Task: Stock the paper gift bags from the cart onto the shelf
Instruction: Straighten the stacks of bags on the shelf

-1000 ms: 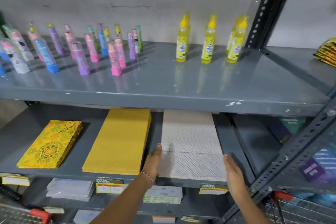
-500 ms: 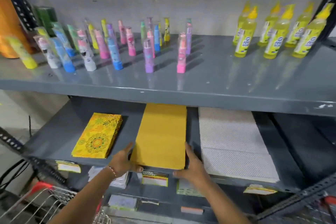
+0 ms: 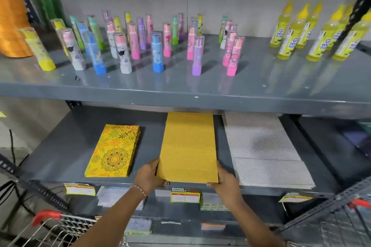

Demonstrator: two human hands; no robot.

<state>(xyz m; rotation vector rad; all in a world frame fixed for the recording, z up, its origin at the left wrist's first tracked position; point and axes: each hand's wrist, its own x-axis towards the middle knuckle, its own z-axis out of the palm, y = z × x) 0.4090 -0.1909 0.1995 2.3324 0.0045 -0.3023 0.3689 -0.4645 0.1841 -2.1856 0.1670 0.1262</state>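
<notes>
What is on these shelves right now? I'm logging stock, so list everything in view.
Plain yellow gift bags: one stack, middle shelf centre, held at near corners.
Floral yellow gift bags: one stack, left of it.
White dotted gift bags: one stack, right of it.
Small capped tubes: many, mixed colours, upper shelf.
Glue bottles: several, yellow, upper right.
Orange spool: one, upper left.
Price labels: yellow, shelf edge.
Cart: red-handled, bottom left.
Hands: left, right, gripping the plain stack.
</notes>
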